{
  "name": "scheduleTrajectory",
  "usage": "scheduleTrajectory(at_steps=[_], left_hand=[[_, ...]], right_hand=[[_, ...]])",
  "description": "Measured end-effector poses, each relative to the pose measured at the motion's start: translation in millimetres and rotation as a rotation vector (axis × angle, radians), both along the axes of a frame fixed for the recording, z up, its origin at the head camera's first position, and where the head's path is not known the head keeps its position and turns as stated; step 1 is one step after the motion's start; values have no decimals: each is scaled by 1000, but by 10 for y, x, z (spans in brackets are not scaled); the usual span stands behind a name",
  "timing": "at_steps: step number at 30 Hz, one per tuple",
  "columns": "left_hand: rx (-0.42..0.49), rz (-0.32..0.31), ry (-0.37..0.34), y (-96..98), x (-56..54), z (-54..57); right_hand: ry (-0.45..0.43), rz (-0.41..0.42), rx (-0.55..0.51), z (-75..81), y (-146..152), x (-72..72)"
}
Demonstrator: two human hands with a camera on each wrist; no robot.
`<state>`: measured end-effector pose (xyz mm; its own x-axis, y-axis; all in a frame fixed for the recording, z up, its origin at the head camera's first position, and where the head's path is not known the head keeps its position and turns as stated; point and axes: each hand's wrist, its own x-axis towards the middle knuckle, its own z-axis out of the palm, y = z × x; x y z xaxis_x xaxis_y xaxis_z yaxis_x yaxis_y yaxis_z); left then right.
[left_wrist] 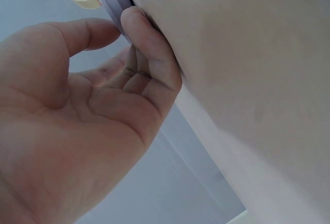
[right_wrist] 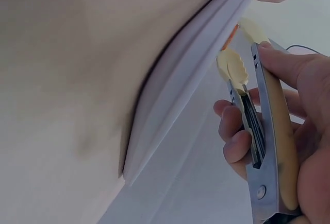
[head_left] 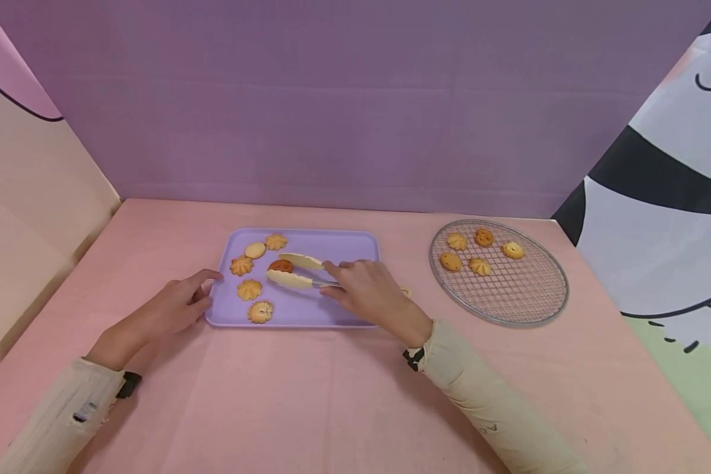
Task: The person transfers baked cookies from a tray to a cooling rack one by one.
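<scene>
Right hand [head_left: 370, 289] grips tongs [head_left: 290, 280]; their 2 scalloped heads sit either side of a reddish-brown cookie [head_left: 282, 264], can't tell if clamped tight. That cookie's on the purple tray [head_left: 332, 311], left of centre. Left hand [head_left: 168, 306], thumb and fingers bent, pinches the tray's left rim. 5 other tray cookies [head_left: 249, 289] line the left side. Round wire rack [head_left: 527, 293], right of the tray and apart from it, holds 5 rack cookies [head_left: 480, 266].
</scene>
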<state>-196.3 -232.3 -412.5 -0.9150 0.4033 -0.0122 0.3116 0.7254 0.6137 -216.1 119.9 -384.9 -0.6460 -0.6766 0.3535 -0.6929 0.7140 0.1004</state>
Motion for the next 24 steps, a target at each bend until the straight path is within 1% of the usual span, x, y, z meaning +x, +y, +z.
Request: scheduleTrajectory(at_steps=[3,12,17,24], left_hand=[[2,-1,6,3,2,6],[13,-1,19,10,19,12],[10,-7,27,6,14,8],[-1,-13,57,15,21,23]], right_hand=[[12,3,-12,-1,42,16],[43,-30,11,19,206,121],[41,-27,-4,56,305,179],[70,-41,-34,98,438,241]])
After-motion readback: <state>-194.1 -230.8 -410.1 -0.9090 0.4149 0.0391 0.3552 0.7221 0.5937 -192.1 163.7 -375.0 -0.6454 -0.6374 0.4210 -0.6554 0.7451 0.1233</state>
